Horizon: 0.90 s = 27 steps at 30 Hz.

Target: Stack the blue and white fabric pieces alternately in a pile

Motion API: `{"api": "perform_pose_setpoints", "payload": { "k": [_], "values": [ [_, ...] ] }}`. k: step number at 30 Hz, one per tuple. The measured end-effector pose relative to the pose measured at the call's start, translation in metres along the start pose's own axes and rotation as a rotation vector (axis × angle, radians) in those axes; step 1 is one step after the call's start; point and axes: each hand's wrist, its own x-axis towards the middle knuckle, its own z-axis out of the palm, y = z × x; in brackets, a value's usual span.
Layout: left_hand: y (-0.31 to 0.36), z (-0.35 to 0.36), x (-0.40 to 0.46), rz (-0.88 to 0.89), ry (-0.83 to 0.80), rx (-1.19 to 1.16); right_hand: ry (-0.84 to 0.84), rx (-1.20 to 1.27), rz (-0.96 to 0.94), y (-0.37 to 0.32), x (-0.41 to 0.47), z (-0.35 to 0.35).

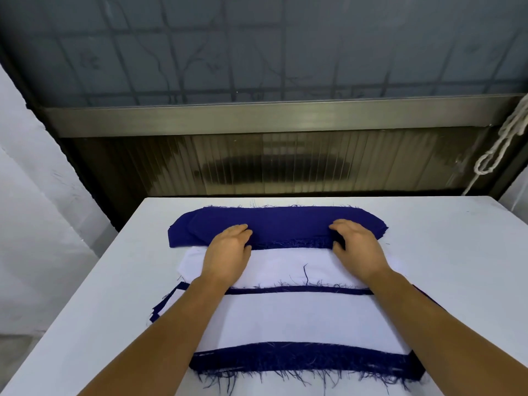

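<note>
Head view: our left hand [228, 247] and right hand [355, 244] each pinch the near edge of the top piece of the blue stack [274, 224] at the far end of the surface [457, 252]. White stack [271, 270] sits just nearer, mixed pile [300, 318] nearest. We should peel one layer only, keep it taut, and land it square on the pile.

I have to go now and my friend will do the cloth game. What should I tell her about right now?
Left hand: fingers curled on the near edge of the blue stack.
Right hand: gripping the same edge.
White stack lies just nearer, between them and the pile.
The mixed pile sits nearest, white on top, blue edges showing beneath.
Done: several layers stacked.
Left: probably a blue piece next, then keep alternating.
</note>
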Motion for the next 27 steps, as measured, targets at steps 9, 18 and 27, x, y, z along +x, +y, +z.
{"api": "perform_pose_setpoints", "payload": {
  "k": [9,18,27],
  "values": [
    [0.005,0.002,-0.001,0.030,0.132,0.044,0.114,-0.067,-0.030,0.002,-0.002,0.004],
    [0.010,-0.006,-0.004,-0.055,0.159,0.057,0.202,0.014,-0.003,0.002,-0.001,0.008],
    [0.005,-0.002,-0.005,-0.033,0.160,0.030,0.224,0.045,-0.008,0.002,-0.002,0.008]
  ]
}}
